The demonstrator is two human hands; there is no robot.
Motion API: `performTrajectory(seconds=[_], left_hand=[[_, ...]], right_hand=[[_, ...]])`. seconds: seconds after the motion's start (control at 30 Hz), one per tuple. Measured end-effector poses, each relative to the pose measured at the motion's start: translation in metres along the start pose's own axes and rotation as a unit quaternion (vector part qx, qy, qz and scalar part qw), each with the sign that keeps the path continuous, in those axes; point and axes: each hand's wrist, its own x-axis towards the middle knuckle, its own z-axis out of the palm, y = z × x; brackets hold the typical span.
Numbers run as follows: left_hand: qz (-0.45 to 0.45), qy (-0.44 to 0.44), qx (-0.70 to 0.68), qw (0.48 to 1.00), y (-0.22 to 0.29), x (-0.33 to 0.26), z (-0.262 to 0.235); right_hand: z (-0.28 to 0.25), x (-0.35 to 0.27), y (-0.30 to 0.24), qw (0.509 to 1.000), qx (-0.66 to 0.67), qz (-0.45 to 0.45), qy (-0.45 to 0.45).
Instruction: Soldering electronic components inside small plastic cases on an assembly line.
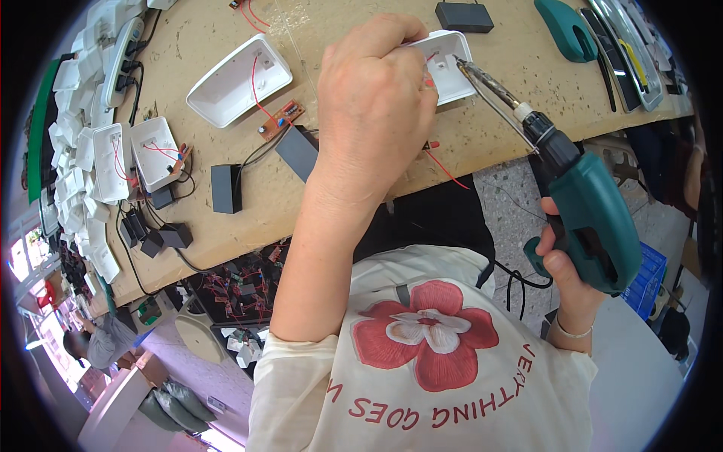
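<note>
My left hand [374, 105] is raised over the wooden workbench [482, 128], fingers closed on a white plastic housing [452, 64] with red wires inside. My right hand [563, 267] grips the handle of a teal soldering gun [595, 218]. Its long metal tip [482, 83] reaches up to the housing's edge. A red wire [444, 167] hangs below my left hand at the bench edge.
Another white housing [239, 81] with a small circuit board [280, 120] lies left. Two more housings [135, 154] and black boxes [226, 188] sit further left beside a heap of white shells [71, 151]. A second teal tool [566, 30] lies top right.
</note>
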Motion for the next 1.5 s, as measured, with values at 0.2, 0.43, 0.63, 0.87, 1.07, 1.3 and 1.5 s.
performTrajectory(seconds=[0.2,0.43,0.63,0.87,1.07,1.3,1.5], left_hand=[[-0.009,-0.007,0.01,1.0,0.005,0.001,-0.002],[-0.024,-0.02,0.007,0.999,0.009,0.002,-0.005],[-0.047,-0.022,-0.025,0.998,0.012,0.003,-0.008],[0.05,0.054,-0.104,0.992,0.005,-0.002,-0.024],[0.192,-0.131,0.055,0.971,0.041,-0.039,-0.032],[0.163,-0.22,0.065,0.96,0.04,-0.042,-0.029],[0.178,-0.048,-0.019,0.983,0.02,-0.041,-0.025]], right_hand=[[0.002,-0.001,0.003,0.999,0.013,-0.042,0.03],[0.005,0.003,0.003,0.996,0.034,-0.073,0.038],[0.012,0.008,0.008,0.991,0.081,-0.09,0.058],[0.018,0.012,0.029,0.97,0.235,-0.068,0.003],[0.015,0.011,0.034,0.957,0.277,-0.088,-0.01],[0.021,0.014,0.032,0.957,0.277,-0.082,-0.012],[0.02,0.028,0.034,0.942,0.323,-0.081,-0.033]])
